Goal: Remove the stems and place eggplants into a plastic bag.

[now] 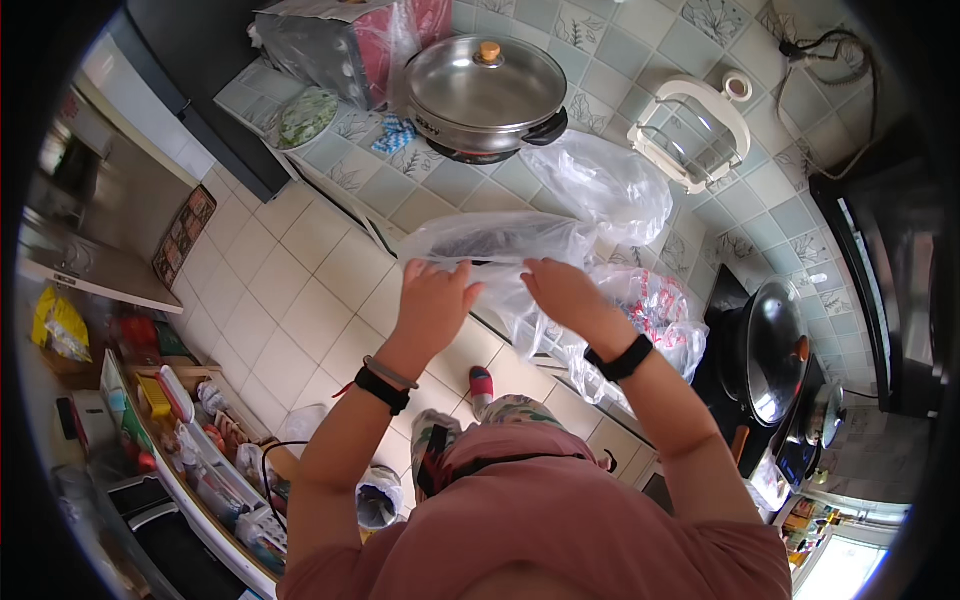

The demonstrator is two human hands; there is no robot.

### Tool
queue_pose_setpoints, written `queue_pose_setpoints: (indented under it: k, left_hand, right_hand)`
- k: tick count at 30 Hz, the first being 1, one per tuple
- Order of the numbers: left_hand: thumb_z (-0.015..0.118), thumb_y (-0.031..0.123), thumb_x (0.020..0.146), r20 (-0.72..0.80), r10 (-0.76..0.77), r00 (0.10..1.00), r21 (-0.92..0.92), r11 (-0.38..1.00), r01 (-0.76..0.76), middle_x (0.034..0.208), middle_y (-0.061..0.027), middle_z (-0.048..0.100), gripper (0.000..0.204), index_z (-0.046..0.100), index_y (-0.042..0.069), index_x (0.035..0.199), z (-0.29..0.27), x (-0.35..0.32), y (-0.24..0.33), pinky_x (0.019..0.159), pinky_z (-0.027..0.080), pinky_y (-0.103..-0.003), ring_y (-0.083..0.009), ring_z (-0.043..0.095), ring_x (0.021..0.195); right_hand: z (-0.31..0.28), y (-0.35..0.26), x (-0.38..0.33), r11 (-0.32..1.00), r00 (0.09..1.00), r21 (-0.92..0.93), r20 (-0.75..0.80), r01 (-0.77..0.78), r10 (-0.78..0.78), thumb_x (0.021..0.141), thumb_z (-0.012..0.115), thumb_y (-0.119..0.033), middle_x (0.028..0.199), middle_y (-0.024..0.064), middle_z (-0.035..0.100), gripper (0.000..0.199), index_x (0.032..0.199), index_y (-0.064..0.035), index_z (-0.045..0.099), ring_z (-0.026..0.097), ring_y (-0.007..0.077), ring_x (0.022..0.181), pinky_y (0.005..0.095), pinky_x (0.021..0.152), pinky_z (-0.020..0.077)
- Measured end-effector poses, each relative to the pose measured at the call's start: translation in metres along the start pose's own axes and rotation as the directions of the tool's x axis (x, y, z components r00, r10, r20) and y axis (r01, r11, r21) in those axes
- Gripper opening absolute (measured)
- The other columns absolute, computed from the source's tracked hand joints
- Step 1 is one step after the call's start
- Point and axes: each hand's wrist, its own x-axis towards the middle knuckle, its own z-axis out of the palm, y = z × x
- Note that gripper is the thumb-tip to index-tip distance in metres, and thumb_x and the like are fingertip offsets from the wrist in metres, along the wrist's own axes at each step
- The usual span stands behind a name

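Clear plastic bag (500, 245) held up between both hands, over the edge of the tiled counter (640, 60). Left hand (432, 300) pinches the bag's top edge, fingers curled over the film; right hand (565, 290) grips the same edge just beside it, thumb and fingers closed on the plastic. Both hands clamped on the bag, close together, mouth stretched between them. Something dark seems to lie inside the bag, too blurred through the film to tell what. Black band on each wrist. Step in hand, by the look of it: working the bag's mouth, opening or gathering it; cannot tell which. Next move likely calls for keeping both pinches firm while the thin film is drawn apart or bunched, since it slips and clings easily. Outward: a second crumpled clear bag (605, 185) lies on the counter behind, and a printed bag (655, 315) hangs near the right forearm. Lidded steel pan (485, 90) stands at the counter's far end, beside a patterned bowl (303, 117) and a grey-and-pink wrapped box (340, 45). White wire-framed rack (690, 130) farther right. Dark wok with glass lid (775, 350) on the stove at right. Pale tiled floor (290, 290) below; cluttered shelf (190, 440) at lower left.
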Motion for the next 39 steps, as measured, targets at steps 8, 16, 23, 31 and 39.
queue_pose_setpoints:
  k: [8, 16, 23, 31, 39]
  left_hand:
    - [0.057, 0.028, 0.092, 0.126, -0.247, 0.961, 0.211, 0.953, 0.218, 0.062, -0.0104, 0.062, 0.042, 0.05, 0.007, 0.128, 0.015, 0.022, -0.04, 0.097, 0.037, -0.047, -0.0286, 0.062, 0.063]
    - [0.08, 0.024, 0.069, 0.181, -0.279, 0.943, 0.135, 0.957, 0.257, 0.113, -0.015, 0.055, 0.077, 0.044, 0.011, 0.135, 0.009, 0.014, -0.053, 0.098, 0.038, -0.046, -0.0315, 0.051, 0.111]
    - [0.082, 0.013, 0.065, 0.254, -0.301, 0.919, -0.335, 0.864, 0.376, 0.133, -0.0256, 0.035, 0.099, 0.024, 0.01, 0.146, 0.033, -0.001, -0.08, 0.092, 0.048, -0.047, -0.0458, 0.048, 0.114]
    - [0.081, 0.01, 0.065, 0.281, -0.235, 0.931, -0.476, 0.808, 0.347, 0.134, -0.0285, 0.033, 0.104, 0.019, 0.01, 0.148, 0.042, -0.008, -0.091, 0.093, 0.048, -0.045, -0.0449, 0.05, 0.114]
    - [0.08, 0.01, 0.066, 0.234, -0.203, 0.951, -0.468, 0.834, 0.293, 0.132, -0.0267, 0.033, 0.101, 0.02, 0.011, 0.148, 0.043, -0.013, -0.092, 0.096, 0.045, -0.045, -0.0454, 0.046, 0.118]
  right_hand:
    - [-0.031, -0.006, 0.037, 0.865, 0.999, -0.5, -0.048, -0.041, 0.02, 0.077, 0.061, -0.01, 0.096, 0.008, 0.064, 0.017, 0.094, -0.0098, 0.063, 0.06, 0.0245, 0.096, 0.0362, 0.085, 0.0433]
    - [0.037, -0.051, 0.045, 0.992, 0.993, -0.044, 0.03, -0.115, 0.117, 0.079, 0.058, -0.006, 0.096, 0.013, 0.061, 0.016, 0.094, -0.0041, 0.061, 0.061, 0.0304, 0.095, 0.041, 0.078, 0.0528]
    - [0.071, -0.053, 0.073, 0.976, 0.989, -0.16, -0.027, -0.146, 0.143, 0.081, 0.065, -0.016, 0.101, 0.0095, 0.062, 0.02, 0.099, -0.0073, 0.065, 0.059, 0.0281, 0.102, 0.0394, 0.085, 0.0497]
    - [0.068, -0.054, 0.069, 0.97, 0.987, -0.239, 0.146, -0.032, 0.068, 0.074, 0.076, -0.027, 0.103, 0.0068, 0.064, 0.033, 0.099, -0.0094, 0.066, 0.061, 0.0261, 0.103, 0.0407, 0.085, 0.0471]
    - [0.048, -0.043, 0.075, 0.986, 0.988, -0.164, 0.149, -0.013, 0.037, 0.068, 0.079, -0.028, 0.1, 0.0056, 0.064, 0.043, 0.103, -0.0104, 0.064, 0.061, 0.0273, 0.1, 0.0391, 0.083, 0.0483]
